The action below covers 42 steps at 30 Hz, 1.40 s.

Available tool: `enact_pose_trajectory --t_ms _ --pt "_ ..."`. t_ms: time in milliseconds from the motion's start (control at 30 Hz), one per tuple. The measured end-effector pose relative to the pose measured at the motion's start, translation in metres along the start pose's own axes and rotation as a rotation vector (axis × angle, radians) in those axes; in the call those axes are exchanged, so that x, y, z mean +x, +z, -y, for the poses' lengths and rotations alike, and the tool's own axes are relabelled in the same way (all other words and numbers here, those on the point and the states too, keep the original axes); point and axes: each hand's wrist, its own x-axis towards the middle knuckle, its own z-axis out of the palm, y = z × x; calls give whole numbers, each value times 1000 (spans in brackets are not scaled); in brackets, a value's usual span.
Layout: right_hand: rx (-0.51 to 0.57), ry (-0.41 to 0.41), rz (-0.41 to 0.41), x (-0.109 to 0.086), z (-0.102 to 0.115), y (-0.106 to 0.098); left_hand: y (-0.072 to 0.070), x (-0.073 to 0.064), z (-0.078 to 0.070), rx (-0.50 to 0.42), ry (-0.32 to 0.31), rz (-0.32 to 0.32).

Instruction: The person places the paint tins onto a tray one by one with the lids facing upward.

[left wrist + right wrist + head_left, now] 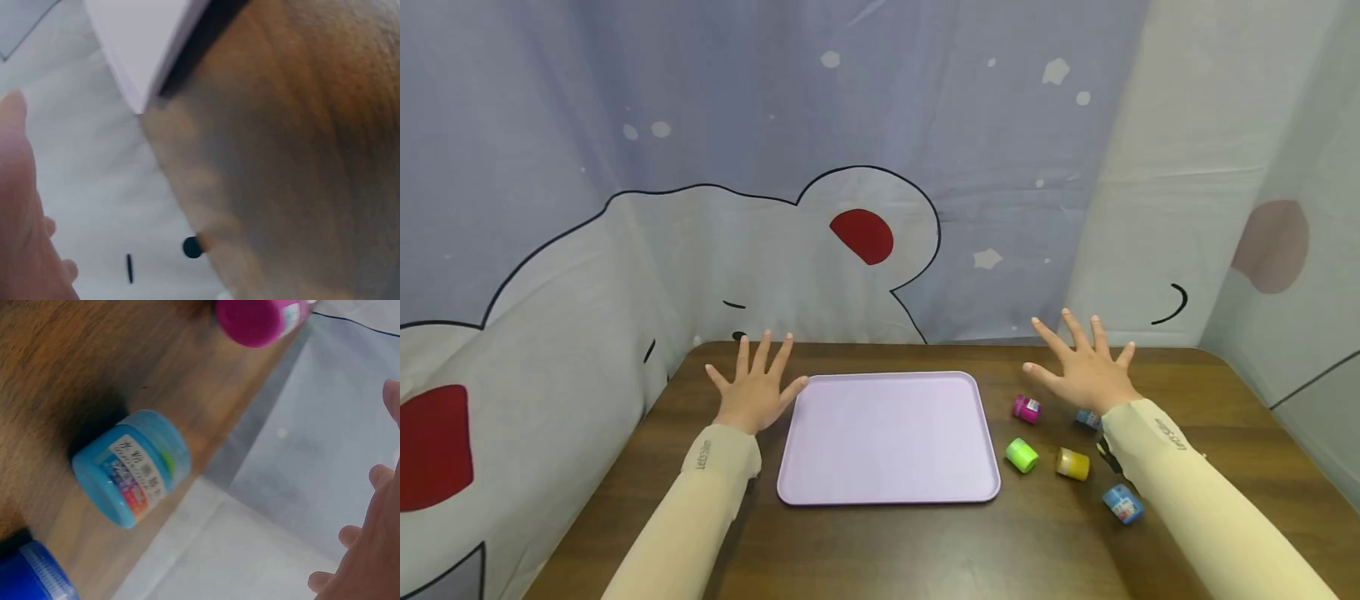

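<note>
A pale lilac rectangular tray lies flat on the table. My left hand is spread beside its far left corner, holding nothing; its thumb shows in the left wrist view. My right hand is also spread and holds nothing, near several small labelled jars. Among these are a magenta jar, a lime green jar, a yellow jar and a blue jar. A light blue jar is partly hidden by the right hand and sleeve in the head view.
The brown wooden table has rounded far corners. A printed curtain hangs behind it and along both sides. In the right wrist view a dark blue jar is cut off by the lower left corner.
</note>
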Motion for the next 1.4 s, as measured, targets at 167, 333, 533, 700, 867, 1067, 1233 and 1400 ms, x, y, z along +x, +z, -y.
enact_pose_trajectory --t_ms 167,333,533,700,867,1067,1233,1400 --pt "10 -40 -24 -7 2 -5 -12 -14 -6 -30 20 4" --pt "-3 -115 -75 -17 7 -6 -14 -26 -7 -46 51 -16" --pt "-6 -217 -170 -27 11 -4 -10 -42 -13 -12 119 -42" --pt "31 -281 -209 -35 11 -2 -4 -61 -18 9 163 -50" --pt "94 -297 -175 -40 11 0 3 -81 -21 22 182 -26" --pt "124 -274 -101 -40 11 5 9 -96 -22 20 192 -8" --pt "159 -252 -63 -37 11 14 15 -104 -21 16 205 29" --pt "205 -213 -50 -33 14 21 23 -106 -17 -8 230 44"
